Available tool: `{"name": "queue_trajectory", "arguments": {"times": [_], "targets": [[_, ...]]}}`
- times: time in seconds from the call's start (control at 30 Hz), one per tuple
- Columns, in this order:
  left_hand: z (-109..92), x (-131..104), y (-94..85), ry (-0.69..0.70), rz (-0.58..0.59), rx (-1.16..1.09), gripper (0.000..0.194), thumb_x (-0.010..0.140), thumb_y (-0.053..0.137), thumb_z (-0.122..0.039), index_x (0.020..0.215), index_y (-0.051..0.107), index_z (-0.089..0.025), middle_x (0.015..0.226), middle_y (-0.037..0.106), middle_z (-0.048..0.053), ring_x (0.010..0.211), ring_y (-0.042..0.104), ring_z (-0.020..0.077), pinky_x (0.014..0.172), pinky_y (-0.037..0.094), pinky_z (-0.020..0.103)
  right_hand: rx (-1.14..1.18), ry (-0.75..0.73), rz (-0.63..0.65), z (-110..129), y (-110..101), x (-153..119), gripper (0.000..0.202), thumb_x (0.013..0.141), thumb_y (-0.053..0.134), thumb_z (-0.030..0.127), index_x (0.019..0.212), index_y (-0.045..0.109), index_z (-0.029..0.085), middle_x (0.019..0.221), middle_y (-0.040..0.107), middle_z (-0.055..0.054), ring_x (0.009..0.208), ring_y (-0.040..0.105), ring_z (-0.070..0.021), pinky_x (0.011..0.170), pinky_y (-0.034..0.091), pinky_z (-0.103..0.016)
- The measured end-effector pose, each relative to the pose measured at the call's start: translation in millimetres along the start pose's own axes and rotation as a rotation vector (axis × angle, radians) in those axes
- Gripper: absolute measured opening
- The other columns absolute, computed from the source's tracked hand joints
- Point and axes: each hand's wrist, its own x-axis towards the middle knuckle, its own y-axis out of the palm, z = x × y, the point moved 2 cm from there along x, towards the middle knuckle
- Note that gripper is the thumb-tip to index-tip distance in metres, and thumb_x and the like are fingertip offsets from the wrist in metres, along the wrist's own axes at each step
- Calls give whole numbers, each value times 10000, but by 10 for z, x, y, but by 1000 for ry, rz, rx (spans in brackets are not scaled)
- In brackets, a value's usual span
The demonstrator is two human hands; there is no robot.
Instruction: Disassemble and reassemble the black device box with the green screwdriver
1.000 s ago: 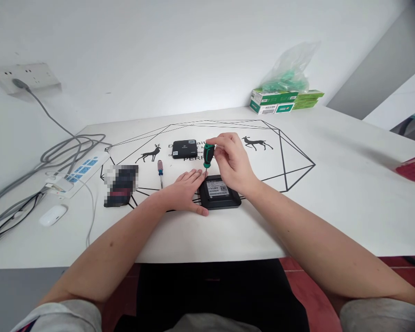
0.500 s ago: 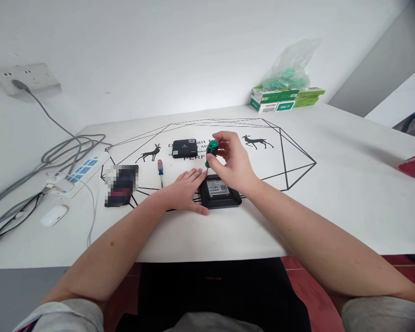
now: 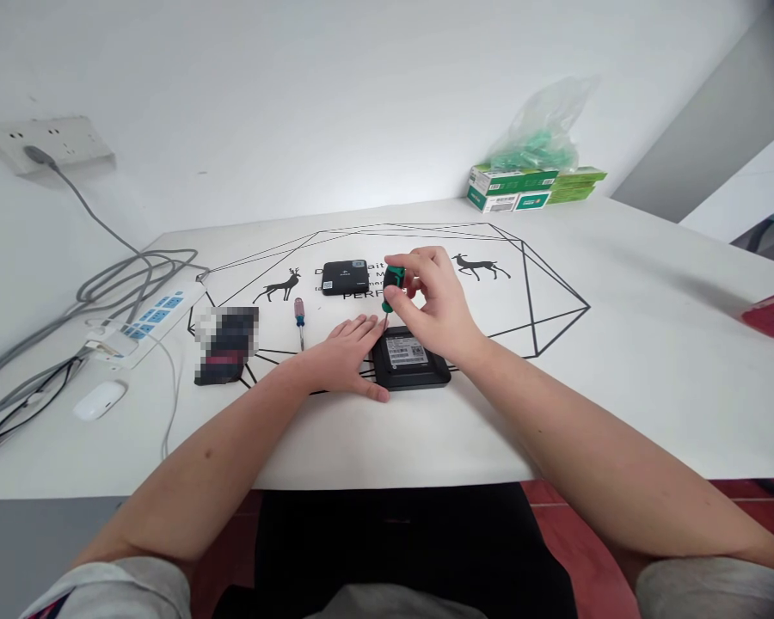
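Observation:
My right hand [image 3: 435, 301] grips a green and black screwdriver [image 3: 394, 277] by its handle. The tool stands nearly upright, its tip at the far left corner of a black box-shaped device [image 3: 419, 371]. That device lies on the table with a white printed label [image 3: 405, 352] facing up. Spread flat, my left hand [image 3: 348, 357] rests against the device's left edge, thumb toward me. Whether the tip sits in a screw is too small to tell. Left of my hands lies a second screwdriver [image 3: 299, 311] with a reddish, blue-collared handle. Beyond them is a smaller flat black box [image 3: 345, 277].
A power strip [image 3: 161, 318] with grey cables, glasses [image 3: 29, 404] and a white oval case [image 3: 100, 401] lie at left, near a blurred dark object [image 3: 229, 346]. Green and white boxes [image 3: 512, 180] under a plastic bag [image 3: 542, 129] stand at the back right.
The fingers of my right hand have shifted around the screwdriver's handle, with the index finger now reaching over its top. My left hand and the device stay in place.

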Motion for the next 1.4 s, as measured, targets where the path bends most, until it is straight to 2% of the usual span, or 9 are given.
{"name": "queue_trajectory", "arguments": {"times": [0.07, 0.13, 0.3, 0.43, 0.7, 0.87, 1.1, 1.27, 1.4], "targets": [[3, 1, -1, 0, -3, 0, 1478, 747, 554, -1044, 1780, 3, -142, 1849, 13, 204, 1716, -17, 420, 1374, 81, 583, 7, 10, 2, -3, 3, 1, 362, 931, 746, 312, 1280, 651, 307, 1141, 561, -62, 884, 594, -205, 779, 647, -450], [7, 1, 2, -3, -3, -1, 1479, 743, 551, -1049, 1780, 7, -147, 1848, 14, 209, 1714, -10, 432, 1370, 85, 596, 33, 27, 6, -11, 12, 2, 399, 905, 773, 300, 1275, 624, 306, 1159, 561, -61, 933, 617, -218, 780, 651, -444], [2, -2, -3, -2, -1, -9, 1503, 739, 557, -1049, 1777, -3, -119, 1847, 13, 215, 1717, -20, 416, 1378, 76, 565, 102, 65, 4, -39, 44, -11, 438, 912, 719, 255, 1309, 545, 314, 1256, 585, -68, 1049, 653, -243, 857, 657, -482], [2, -6, -11, -2, 2, -22, 1515, 738, 575, -1039, 1774, -30, -112, 1846, 10, 216, 1717, -22, 416, 1380, 75, 558, 140, 108, 1, -49, 55, -20, 483, 911, 698, 261, 1352, 513, 323, 1251, 583, -62, 1099, 653, -245, 890, 658, -480], [6, -21, -30, -2, 14, -52, 1520, 740, 590, -1029, 1771, -45, -109, 1845, 17, 223, 1715, -37, 421, 1380, 79, 555, 169, 132, -46, -54, 27, 1, 471, 896, 717, 285, 1322, 517, 315, 1237, 592, -61, 1092, 660, -234, 896, 655, -470], [31, -27, -59, 1, 16, -90, 1515, 738, 589, -1035, 1776, -59, -142, 1848, 5, 202, 1711, -14, 443, 1371, 137, 571, 160, 137, -78, -70, 13, 7, 477, 890, 737, 305, 1316, 522, 325, 1231, 607, -65, 1106, 654, -244, 892, 664, -463], [49, -16, -26, 17, 19, -33, 1479, 764, 573, -1025, 1777, -75, -164, 1852, -12, 180, 1715, -33, 423, 1379, 80, 566, 159, 121, -35, -62, 25, 4, 418, 932, 705, 309, 1313, 533, 315, 1255, 623, -69, 1034, 682, -221, 896, 669, -472], [43, -24, -26, 9, 25, -22, 1482, 769, 570, -1023, 1776, -60, -138, 1850, -18, 187, 1718, -38, 403, 1385, 62, 541, 148, 85, -51, -66, 18, 6, 394, 944, 695, 299, 1315, 563, 308, 1253, 619, -69, 1083, 682, -235, 904, 669, -477], [39, -24, -30, 14, 14, -26, 1466, 771, 566, -1024, 1779, -48, -154, 1850, -15, 183, 1718, -24, 408, 1383, 68, 549, 148, 99, -1, -93, 35, -9, 392, 950, 691, 303, 1323, 574, 299, 1257, 621, -73, 1078, 691, -234, 927, 673, -496]]}}
